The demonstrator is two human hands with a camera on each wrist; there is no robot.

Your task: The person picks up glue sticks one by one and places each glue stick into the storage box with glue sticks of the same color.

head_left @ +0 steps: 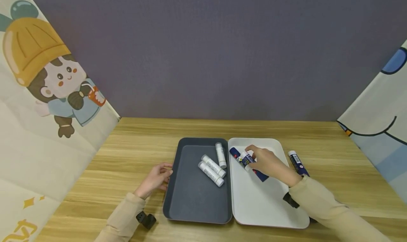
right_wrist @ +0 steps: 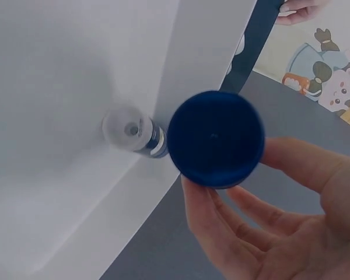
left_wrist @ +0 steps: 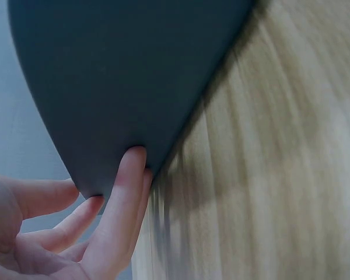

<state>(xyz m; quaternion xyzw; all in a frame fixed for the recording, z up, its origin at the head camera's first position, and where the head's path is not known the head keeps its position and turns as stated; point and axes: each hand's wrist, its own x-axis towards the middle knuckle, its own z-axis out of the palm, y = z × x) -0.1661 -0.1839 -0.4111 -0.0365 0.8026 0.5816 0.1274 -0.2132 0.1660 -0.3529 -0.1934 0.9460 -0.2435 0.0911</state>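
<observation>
My right hand (head_left: pixel 265 161) pinches a dark blue glue stick (head_left: pixel 260 174) with a white cap end, above the white tray (head_left: pixel 254 213). In the right wrist view the held glue stick's round blue end (right_wrist: pixel 216 140) faces the camera, between thumb and fingers. Another blue glue stick (head_left: pixel 235 152) lies in the white tray, partly covered by the held one. My left hand (head_left: pixel 155 179) rests at the left side of the dark grey tray (head_left: pixel 197 206). Its fingertips (left_wrist: pixel 131 160) touch the tray's outer wall in the left wrist view.
Three white glue sticks (head_left: pixel 211 173) lie in the right half of the grey tray. A further blue glue stick (head_left: pixel 298 162) lies on the wooden table (head_left: pixel 140 139) right of the white tray, partly behind my right sleeve. The trays stand side by side.
</observation>
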